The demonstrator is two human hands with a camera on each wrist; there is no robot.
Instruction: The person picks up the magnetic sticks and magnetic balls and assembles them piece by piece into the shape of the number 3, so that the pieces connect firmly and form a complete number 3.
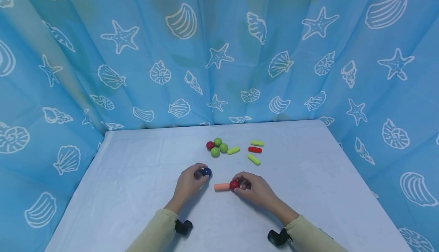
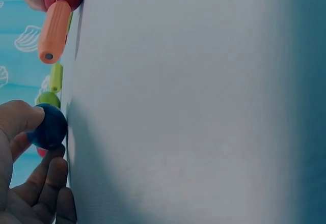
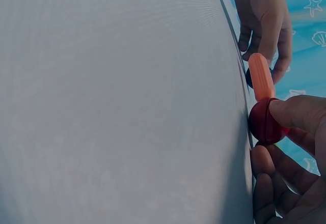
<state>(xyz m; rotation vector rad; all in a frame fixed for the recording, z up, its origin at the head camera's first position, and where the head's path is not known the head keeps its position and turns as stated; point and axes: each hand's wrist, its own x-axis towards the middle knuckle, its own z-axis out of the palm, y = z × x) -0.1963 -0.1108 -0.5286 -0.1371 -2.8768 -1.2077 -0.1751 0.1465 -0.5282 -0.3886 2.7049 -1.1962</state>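
Note:
My left hand (image 1: pixel 189 180) pinches a dark blue ball (image 1: pixel 207 172) between thumb and fingers, close over the table. In the left wrist view the thumb lies across the top of the blue ball (image 2: pixel 50 127). A red ball (image 1: pixel 234 185) is pinched in my right hand (image 1: pixel 255 189). From that ball an orange ridged stick (image 1: pixel 221 187) juts out to the left, joined end-on to it. The stick's free end, with a small dark spot in its face, points toward the left hand in the left wrist view. The right wrist view shows the thumb on the red ball (image 3: pixel 266 121).
Beyond the hands, several green balls (image 1: pixel 223 148) cluster with another red ball (image 1: pixel 210 145). To their right lie yellow-green sticks (image 1: pixel 254 159) and a red stick (image 1: pixel 255 150). A white cloth covers the table (image 1: pixel 144 157); a blue shell-patterned curtain (image 1: pixel 219 77) hangs behind it.

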